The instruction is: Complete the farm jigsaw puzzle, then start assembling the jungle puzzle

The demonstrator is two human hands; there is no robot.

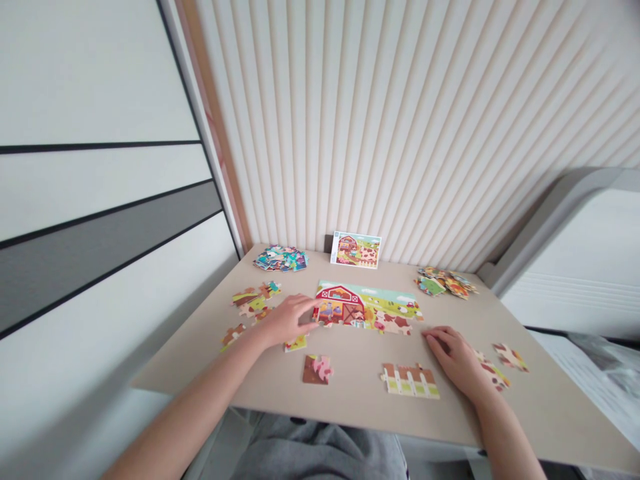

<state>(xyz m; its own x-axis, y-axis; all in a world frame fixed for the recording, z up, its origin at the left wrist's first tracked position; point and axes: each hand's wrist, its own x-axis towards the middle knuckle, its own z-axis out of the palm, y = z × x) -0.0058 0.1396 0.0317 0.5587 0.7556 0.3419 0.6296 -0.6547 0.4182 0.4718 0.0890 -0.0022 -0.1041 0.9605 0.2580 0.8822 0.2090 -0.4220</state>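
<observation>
"Ribbed cream panelling stands behind a beige table [350,407]. What's on it?"

"A partly joined farm jigsaw puzzle [367,307] sits mid-table, barn at its left end. Its picture card [355,250] lies at the far edge."

"And the hands?"

"The left hand [287,320] is open and empty, its fingertips [313,321] at the barn end. The right hand [453,357] rests on the table, loosely curled and empty, just right of the puzzle."

"Other pieces?"

"Heaps of puzzle pieces lie far left [280,259] and far right [445,282]. Loose pieces [253,300] lie left of the puzzle, and a joined fence section [410,381] lies near."
</observation>
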